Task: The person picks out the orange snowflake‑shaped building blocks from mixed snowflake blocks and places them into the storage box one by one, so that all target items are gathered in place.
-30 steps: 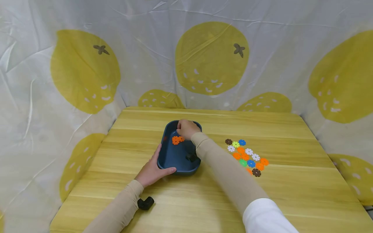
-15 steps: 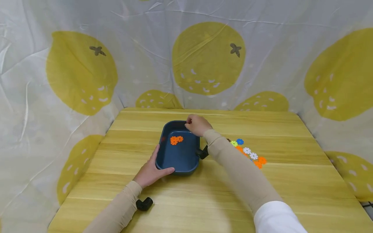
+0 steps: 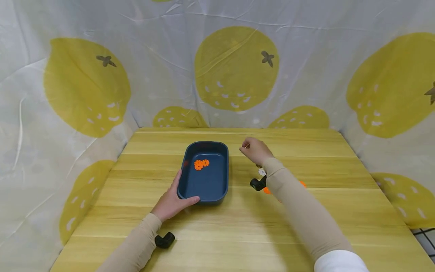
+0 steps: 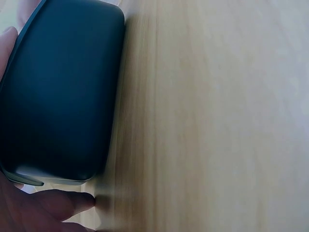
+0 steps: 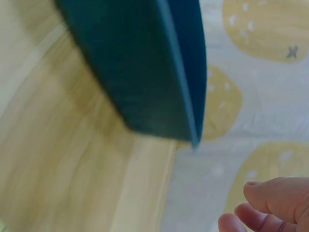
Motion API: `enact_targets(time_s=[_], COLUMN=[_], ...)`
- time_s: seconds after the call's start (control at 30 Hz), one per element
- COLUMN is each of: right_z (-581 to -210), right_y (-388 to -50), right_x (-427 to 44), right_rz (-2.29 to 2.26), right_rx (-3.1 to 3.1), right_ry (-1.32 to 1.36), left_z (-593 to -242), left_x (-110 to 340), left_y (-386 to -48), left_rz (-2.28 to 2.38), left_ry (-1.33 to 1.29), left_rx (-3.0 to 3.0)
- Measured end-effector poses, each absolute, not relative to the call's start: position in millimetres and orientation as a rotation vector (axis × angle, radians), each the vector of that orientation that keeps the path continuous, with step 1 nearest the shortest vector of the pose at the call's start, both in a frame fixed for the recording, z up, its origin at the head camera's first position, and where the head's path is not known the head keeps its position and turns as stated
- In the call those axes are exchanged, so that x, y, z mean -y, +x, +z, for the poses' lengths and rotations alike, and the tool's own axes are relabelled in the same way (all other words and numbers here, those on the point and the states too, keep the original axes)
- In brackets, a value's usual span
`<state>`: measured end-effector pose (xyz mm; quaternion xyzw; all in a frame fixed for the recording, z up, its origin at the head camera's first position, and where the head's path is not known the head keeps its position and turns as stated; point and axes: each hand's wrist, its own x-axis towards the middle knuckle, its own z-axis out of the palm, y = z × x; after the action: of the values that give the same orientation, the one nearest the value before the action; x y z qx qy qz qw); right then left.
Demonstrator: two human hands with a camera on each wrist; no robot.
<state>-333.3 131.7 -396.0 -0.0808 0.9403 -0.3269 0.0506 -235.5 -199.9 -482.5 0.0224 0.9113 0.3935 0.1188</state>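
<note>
In the head view a dark blue rectangular box point(image 3: 204, 189) stands on the wooden table, with a few orange plastic snowflake discs point(image 3: 200, 164) on its floor. My left hand point(image 3: 171, 202) grips its near left corner, thumb over the front rim and fingers along the left wall. In the left wrist view the box wall point(image 4: 63, 92) sits between thumb and fingers. Right of the box, my right hand point(image 3: 257, 151) is raised with loosely bent fingers. The right wrist view shows a gap between its thumb point(image 5: 273, 193) and fingers, with nothing seen there.
Beneath the right forearm lie loose snowflake discs, mostly hidden; a white disc point(image 3: 262, 172) and an orange disc point(image 3: 267, 191) show. Black angled devices point(image 3: 164, 240) sit at both wrists. A lemon-print curtain point(image 3: 234, 75) closes off the table's back and sides.
My right hand has left the box and moved right, over the loose discs, which its arm now covers. The left hand keeps its hold. The whole view has shifted slightly.
</note>
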Motion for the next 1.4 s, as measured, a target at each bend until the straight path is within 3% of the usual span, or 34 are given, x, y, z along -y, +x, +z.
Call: enact_targets(time_s=[0.57,1.4], right_z=[-453.1,-475.3], right_y=[-305.3,-299.2], right_x=[-220.6,-231.0], right_rz=[-1.048,-0.898], right_rx=[-2.765,-2.780], right_ry=[0.032,0.161], left_z=[-481.7,-483.0], left_x=[203.1,200.1], left_y=[-236.0,-238.5], left_rz=[1.128,1.142], left_ry=[0.045,0.066], left_rx=[-2.671,-2.663])
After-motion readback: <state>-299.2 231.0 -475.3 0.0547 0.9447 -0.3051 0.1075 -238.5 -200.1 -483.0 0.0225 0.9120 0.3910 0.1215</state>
